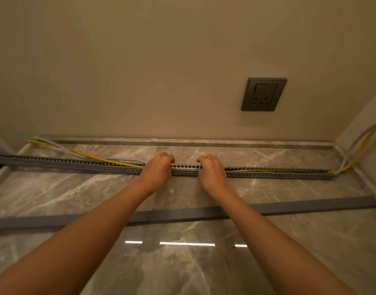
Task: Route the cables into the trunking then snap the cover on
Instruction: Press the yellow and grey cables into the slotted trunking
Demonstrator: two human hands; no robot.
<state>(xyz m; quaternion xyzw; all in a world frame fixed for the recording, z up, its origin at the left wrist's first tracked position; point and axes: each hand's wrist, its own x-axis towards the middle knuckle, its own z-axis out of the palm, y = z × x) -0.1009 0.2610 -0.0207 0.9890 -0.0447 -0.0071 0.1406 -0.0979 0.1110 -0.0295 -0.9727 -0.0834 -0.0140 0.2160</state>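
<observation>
A slotted grey trunking [76, 166] lies open across the middle of the frame on a polished marble-patterned floor [182, 269], running from the left edge almost to the corner at the right. Both hands rest on it at centre frame, side by side with a short gap between them. The left hand [158, 171] and the right hand [211, 172] each have fingers curled over the far wall of the channel, apparently pressing on it or on the cables inside; whether they actually grip a cable cannot be told. A yellow cable [91, 155] and a grey cable [55, 143] run from the upper left along the floor, outside the channel, and meet it just left of the left hand. To the right of the right hand they lie inside the channel, leave it at the right end and climb the side wall at the right edge of the frame. The flat grey cover [310, 204] lies on the floor nearer the camera, well apart from the trunking and roughly parallel to it. A dark wall socket [263, 94] sits in the upper right; no writing or brand is legible on it or elsewhere.
</observation>
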